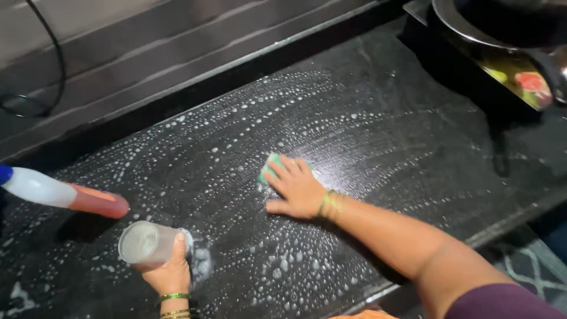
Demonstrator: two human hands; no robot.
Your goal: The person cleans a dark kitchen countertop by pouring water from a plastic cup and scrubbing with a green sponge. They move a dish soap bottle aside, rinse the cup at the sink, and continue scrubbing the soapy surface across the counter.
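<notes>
The right hand (297, 188) presses flat, fingers spread, on a green sponge (270, 166) in the middle of the soapy black counter (384, 118); scrubbing step, I think. The left hand (169, 273) clamps a steel cup (143, 242) near the counter's front edge. Next wipe needs firm pressure

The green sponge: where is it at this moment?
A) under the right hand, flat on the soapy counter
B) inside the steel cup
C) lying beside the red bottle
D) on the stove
A: the right hand presses on the green sponge, whose edge shows past the fingers on the foam-dotted black counter.
</notes>
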